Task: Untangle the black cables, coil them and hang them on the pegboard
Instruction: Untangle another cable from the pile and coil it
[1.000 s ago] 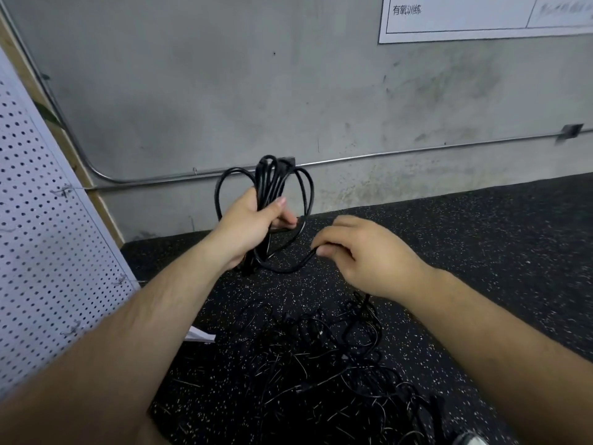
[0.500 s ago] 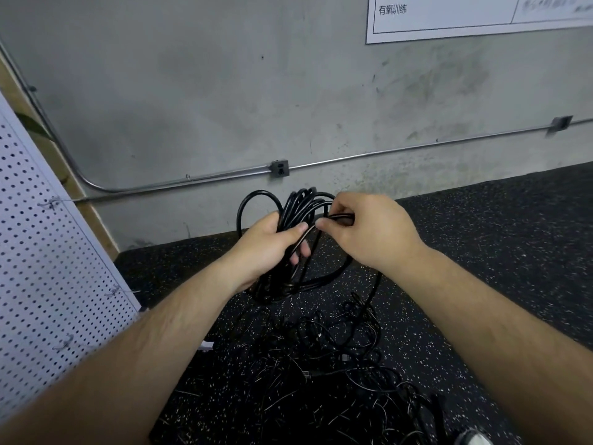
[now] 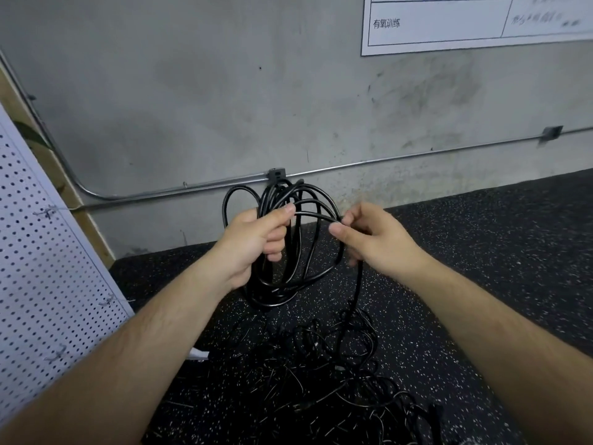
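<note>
Since half a second ago: right hand (image 3: pixel 380 240) backed off the left hand (image 3: pixel 253 244), and a short strand (image 3: pixel 316 215) now spans the gap. Left fist clamps the coil (image 3: pixel 279 195), held up before the wall. Right looks to pinch the strand, fingertips partly hidden. Cable drops from it into the floor tangle (image 3: pixel 321 364). Pegboard (image 3: pixel 48 268) at far left.

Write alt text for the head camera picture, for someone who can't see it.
A person's left hand grips a coil of glossy black cable while the right hand pinches a loose strand, which trails down to a tangled pile of black cables on the speckled black rubber floor. A white perforated pegboard stands at the left, by a grey concrete wall.
</note>
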